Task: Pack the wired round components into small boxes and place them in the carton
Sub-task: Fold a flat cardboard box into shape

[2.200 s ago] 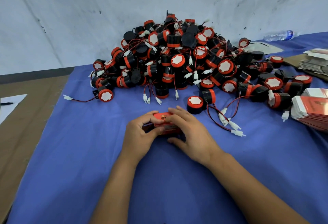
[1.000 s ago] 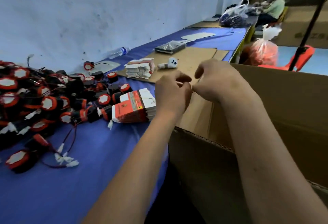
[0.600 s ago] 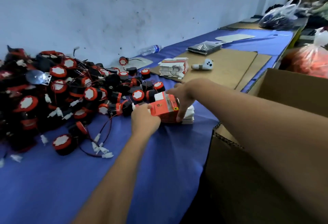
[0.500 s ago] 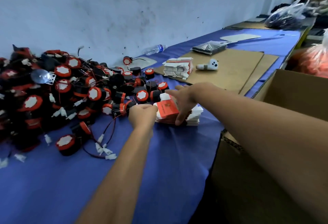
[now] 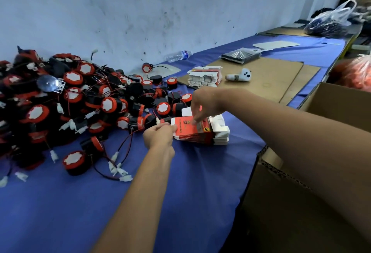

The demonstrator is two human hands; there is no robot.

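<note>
Many wired components (image 5: 72,100) crowd the box stack (image 5: 202,132).

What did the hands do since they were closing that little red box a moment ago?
The closed box is out of view now; the hands went over the carton, then came back. Now the left hand and right hand pinch the top flat box on the stack of flat boxes. The pile of round parts and the bottle look as before.

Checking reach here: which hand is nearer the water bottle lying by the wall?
Right. The right hand sits just this side of the water bottle; the left hand is lower, nearer the camera, farther from it.
</note>
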